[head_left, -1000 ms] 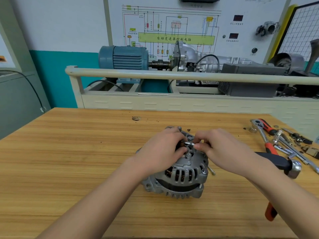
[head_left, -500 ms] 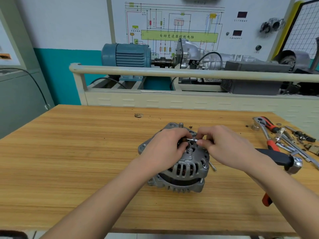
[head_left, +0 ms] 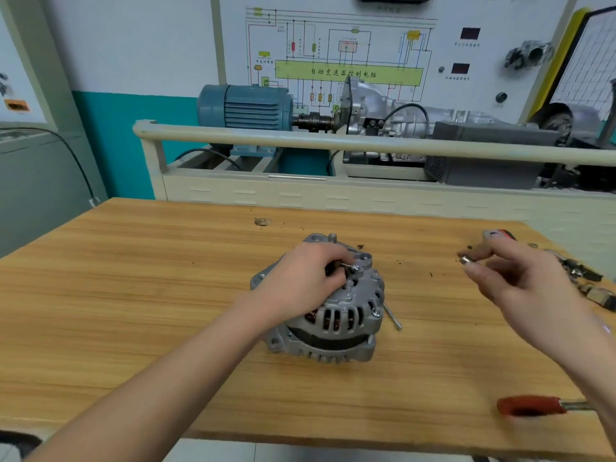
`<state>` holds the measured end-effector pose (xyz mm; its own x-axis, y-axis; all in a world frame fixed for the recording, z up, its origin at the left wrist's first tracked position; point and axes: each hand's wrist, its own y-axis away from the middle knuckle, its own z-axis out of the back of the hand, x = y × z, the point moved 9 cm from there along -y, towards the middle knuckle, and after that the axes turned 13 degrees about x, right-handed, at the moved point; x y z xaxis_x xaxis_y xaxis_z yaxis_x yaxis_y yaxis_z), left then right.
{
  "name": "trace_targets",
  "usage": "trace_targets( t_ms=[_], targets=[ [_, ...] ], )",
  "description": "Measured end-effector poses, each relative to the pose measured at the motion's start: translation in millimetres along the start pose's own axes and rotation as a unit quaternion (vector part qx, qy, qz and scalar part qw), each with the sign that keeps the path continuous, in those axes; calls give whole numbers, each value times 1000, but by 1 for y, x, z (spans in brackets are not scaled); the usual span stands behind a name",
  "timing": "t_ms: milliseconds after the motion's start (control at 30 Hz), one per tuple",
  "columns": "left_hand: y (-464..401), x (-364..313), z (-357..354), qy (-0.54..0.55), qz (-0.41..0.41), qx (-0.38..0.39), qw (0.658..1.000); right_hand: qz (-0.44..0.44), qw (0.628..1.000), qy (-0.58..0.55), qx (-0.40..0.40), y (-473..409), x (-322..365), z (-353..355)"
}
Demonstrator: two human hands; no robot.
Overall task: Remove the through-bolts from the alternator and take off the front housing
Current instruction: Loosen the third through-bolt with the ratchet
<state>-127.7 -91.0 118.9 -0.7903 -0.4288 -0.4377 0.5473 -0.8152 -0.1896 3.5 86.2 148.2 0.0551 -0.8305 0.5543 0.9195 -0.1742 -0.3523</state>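
The grey alternator (head_left: 336, 315) sits on the wooden bench (head_left: 166, 295), its slotted housing facing me. My left hand (head_left: 300, 278) grips its top, fingers curled beside a small metal stud (head_left: 350, 266). My right hand (head_left: 513, 278) is off to the right above the bench, pinching a small silver metal part (head_left: 464, 260) between thumb and fingertips. A loose through-bolt (head_left: 392, 317) lies on the bench against the alternator's right side.
Ratchets, sockets and small parts (head_left: 586, 278) lie at the bench's right edge. A red-handled tool (head_left: 533, 405) lies at the front right. A trainer stand with a blue motor (head_left: 246, 106) and a rail (head_left: 333, 141) stands behind the bench.
My right hand has left the alternator's top and moved right, carrying a small silver part. My left hand stays on the alternator.
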Motion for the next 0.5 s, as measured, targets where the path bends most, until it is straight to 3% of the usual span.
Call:
trace_targets(
  t_ms=[100, 200, 367, 500],
  targets=[
    [1, 3, 2, 3, 9, 9, 1000, 17, 999, 13, 35, -10, 18, -24],
    [-4, 3, 3, 0, 12, 12, 1000, 22, 997, -55, 41, -24, 23, -35],
    [-10, -2, 6, -7, 7, -6, 1000, 36, 990, -135, -6, -50, 31, -24],
    [-9, -5, 16, 59, -8, -69, 996, 61, 959, -268, -66, -63, 41, -8]
  ],
)
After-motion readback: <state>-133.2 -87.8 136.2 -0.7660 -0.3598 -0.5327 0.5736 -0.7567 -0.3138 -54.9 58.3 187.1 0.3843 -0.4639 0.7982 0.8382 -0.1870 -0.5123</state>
